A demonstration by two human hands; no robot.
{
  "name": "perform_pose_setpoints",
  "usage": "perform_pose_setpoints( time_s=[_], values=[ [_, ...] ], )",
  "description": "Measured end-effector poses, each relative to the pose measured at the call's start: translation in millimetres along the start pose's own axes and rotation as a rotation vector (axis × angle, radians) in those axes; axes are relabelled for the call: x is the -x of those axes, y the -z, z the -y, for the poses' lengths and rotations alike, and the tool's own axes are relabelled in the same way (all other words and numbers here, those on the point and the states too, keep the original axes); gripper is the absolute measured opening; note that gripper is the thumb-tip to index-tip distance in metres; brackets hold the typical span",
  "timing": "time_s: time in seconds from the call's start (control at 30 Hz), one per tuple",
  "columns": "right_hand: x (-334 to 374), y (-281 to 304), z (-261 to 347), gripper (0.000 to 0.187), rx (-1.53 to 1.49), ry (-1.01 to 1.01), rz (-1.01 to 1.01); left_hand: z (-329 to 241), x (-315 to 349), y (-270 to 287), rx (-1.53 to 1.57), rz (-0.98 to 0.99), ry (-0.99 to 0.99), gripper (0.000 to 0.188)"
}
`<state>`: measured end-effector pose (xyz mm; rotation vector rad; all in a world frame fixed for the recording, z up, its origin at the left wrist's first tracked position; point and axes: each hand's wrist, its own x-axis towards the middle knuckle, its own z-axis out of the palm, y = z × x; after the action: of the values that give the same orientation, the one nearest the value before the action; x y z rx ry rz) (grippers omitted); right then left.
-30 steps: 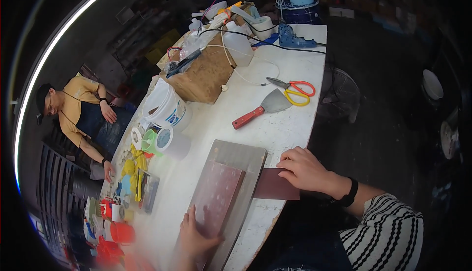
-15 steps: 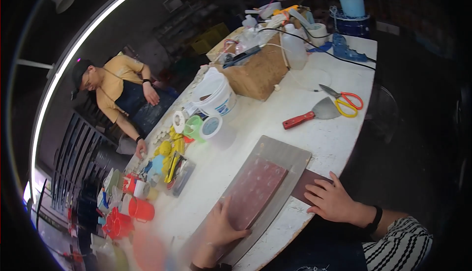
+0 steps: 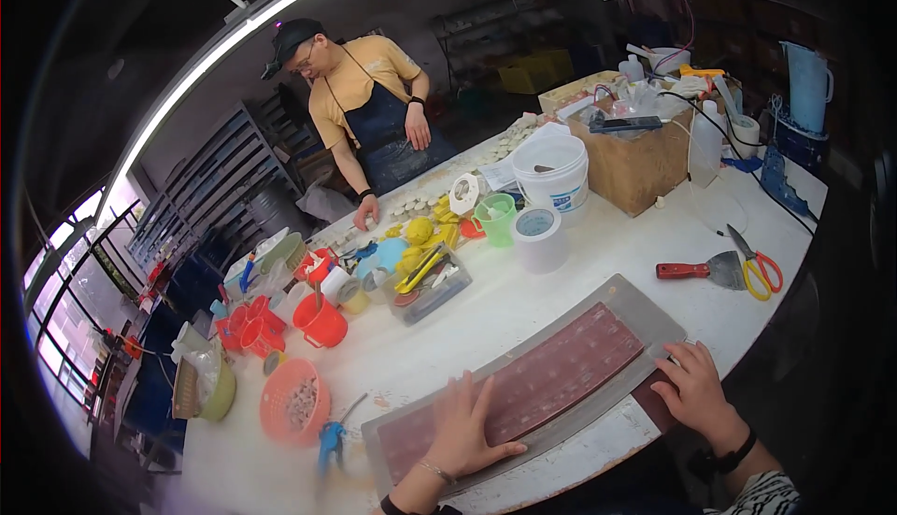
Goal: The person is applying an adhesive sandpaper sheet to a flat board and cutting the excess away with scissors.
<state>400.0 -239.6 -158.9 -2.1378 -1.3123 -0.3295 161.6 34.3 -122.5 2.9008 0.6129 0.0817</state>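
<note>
A long reddish-brown slab (image 3: 579, 356) with pale spots lies on a grey board (image 3: 523, 363) at the near edge of the table. My left hand (image 3: 464, 436) rests over the slab's left part, fingers spread and thumb stretched toward the board's near side. A darker red-brown sheet (image 3: 654, 401) shows beside the board's right end, at the table edge. My right hand (image 3: 696, 392) is on or just above that sheet and the board's corner, with its fingers apart. Part of the sheet is hidden by the hand.
A red-handled scraper (image 3: 701, 270) and scissors (image 3: 755, 267) lie at the right. Beyond the board stand a white tub (image 3: 539, 239), a bucket (image 3: 551, 178) and a cardboard box (image 3: 640, 164). Red cups (image 3: 320, 321), a pink basket (image 3: 290, 379) and a co-worker (image 3: 378, 113) are leftward.
The view has turned left, so the table's left side shows more. My left hand's fingers are spread wider over the slab. My right hand stays by the dark sheet.
</note>
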Motion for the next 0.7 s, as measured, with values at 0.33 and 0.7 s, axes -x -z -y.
perform_pose_setpoints(
  time_s=[0.33,0.7],
  values=[
    [-27.1,-19.5,-31.0,0.064,0.044,0.089,0.141,57.2,129.6,-10.9,-0.007,-0.265,0.495,0.116],
    [-28.4,-39.4,-35.6,0.057,-0.195,-0.044,0.156,60.7,141.0,-47.1,0.129,-0.596,0.546,0.112]
  ],
)
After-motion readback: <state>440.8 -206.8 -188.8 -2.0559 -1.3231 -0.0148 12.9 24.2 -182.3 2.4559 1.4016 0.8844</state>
